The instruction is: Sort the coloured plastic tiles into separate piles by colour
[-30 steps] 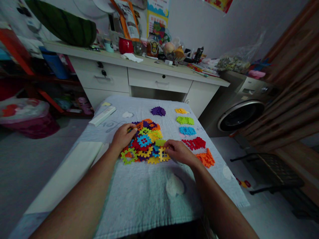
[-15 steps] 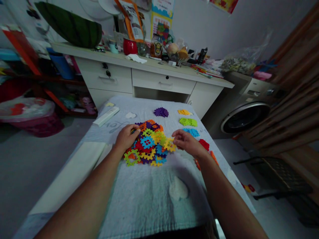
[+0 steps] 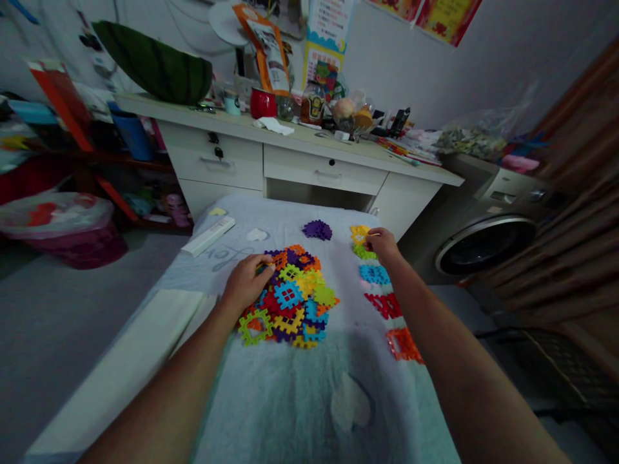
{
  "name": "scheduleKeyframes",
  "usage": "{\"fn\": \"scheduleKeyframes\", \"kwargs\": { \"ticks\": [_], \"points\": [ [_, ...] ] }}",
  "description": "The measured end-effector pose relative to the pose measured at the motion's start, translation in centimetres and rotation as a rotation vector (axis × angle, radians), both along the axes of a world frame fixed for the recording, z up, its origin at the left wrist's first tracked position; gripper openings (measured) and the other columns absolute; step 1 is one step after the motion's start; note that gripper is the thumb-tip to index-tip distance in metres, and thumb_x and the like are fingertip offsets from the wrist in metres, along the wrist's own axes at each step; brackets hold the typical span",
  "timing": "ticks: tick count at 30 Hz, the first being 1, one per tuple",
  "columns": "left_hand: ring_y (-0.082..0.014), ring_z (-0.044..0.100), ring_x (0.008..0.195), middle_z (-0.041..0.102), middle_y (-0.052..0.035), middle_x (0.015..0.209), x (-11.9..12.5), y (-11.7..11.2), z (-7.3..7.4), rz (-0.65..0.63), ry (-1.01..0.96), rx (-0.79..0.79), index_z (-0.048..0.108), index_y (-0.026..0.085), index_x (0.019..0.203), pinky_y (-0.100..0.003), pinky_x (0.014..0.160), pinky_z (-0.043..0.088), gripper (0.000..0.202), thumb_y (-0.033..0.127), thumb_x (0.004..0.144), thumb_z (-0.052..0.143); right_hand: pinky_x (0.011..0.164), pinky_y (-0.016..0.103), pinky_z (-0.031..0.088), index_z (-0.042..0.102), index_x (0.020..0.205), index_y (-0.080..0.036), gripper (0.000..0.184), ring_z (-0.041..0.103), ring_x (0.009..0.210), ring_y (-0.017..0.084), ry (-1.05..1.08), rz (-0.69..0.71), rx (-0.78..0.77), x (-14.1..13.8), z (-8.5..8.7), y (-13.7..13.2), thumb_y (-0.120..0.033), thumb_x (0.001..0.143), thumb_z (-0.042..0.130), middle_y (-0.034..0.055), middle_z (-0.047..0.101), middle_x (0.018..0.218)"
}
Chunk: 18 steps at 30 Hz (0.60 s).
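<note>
A mixed heap of plastic interlocking building blocks [image 3: 290,293] in several colours lies on the cloth-covered table. At its left edge rests my left hand [image 3: 247,282], thumb and fingers closed around a yellowish block that barely shows. Farther off on the right, my right hand [image 3: 383,245] pinches a yellow interlocking block [image 3: 360,232] at the yellow group, just above the green blocks [image 3: 362,251]. Nearer along that side lie blue blocks [image 3: 374,274], red blocks [image 3: 385,305] and orange blocks [image 3: 403,345]. Purple blocks [image 3: 317,229] form their own group behind the heap.
A long white box [image 3: 209,237] lies at the table's far left. Behind the table stands a white desk [image 3: 319,169] crowded with jars and packets. On the right are a washing machine [image 3: 483,219] and a dark chair. A pink bin [image 3: 72,238] stands at left.
My right hand has carried a yellow block from the heap's right side away to the yellow group at the far right. My left hand stays by the heap. The view has shifted slightly.
</note>
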State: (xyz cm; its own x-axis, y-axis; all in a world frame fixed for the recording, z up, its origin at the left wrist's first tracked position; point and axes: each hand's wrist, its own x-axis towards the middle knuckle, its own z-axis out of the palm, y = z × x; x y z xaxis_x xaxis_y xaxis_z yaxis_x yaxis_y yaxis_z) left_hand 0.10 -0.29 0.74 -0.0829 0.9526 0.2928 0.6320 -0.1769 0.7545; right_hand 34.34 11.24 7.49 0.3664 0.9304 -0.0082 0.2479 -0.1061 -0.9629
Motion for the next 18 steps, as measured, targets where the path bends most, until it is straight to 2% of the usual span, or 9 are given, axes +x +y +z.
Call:
{"fn": "scheduleKeyframes", "kwargs": {
  "ticks": [5,10,18],
  "points": [
    [-0.0231,0.063,0.098,0.069,-0.0049,0.106,0.0,-0.2,0.2,-0.005,-0.013,-0.001,0.066,0.021,0.098,-0.035,0.090,0.048,0.031,0.045,0.082,0.053,0.045,0.017,0.049,0.050,0.073,-0.017,0.021,0.055,0.043,0.008,0.045,-0.133,-0.022,-0.1,-0.4,3.5,0.001,0.071,0.060,-0.0069,0.051,0.047],
    [-0.0233,0.063,0.099,0.068,-0.0049,0.106,0.0,-0.2,0.3,-0.006,-0.011,0.003,0.066,0.022,0.098,-0.036,0.089,0.049,0.031,0.044,0.082,0.053,0.046,0.018,0.051,0.050,0.075,-0.017,0.021,0.054,0.040,0.008,0.078,-0.160,-0.028,-0.8,-1.2,5.8,0.003,0.073,0.056,-0.0074,0.050,0.048],
    [-0.0236,0.063,0.101,0.068,-0.0040,0.106,-0.1,-0.2,0.0,0.007,0.008,0.004,0.065,0.023,0.098,-0.037,0.092,0.048,0.028,0.044,0.082,0.054,0.046,0.019,0.051,0.053,0.080,-0.017,0.021,0.054,0.041,0.009,0.092,-0.167,-0.049,-1.2,-3.0,8.4,0.001,0.070,0.060,-0.0071,0.051,0.051]
  ]
}}
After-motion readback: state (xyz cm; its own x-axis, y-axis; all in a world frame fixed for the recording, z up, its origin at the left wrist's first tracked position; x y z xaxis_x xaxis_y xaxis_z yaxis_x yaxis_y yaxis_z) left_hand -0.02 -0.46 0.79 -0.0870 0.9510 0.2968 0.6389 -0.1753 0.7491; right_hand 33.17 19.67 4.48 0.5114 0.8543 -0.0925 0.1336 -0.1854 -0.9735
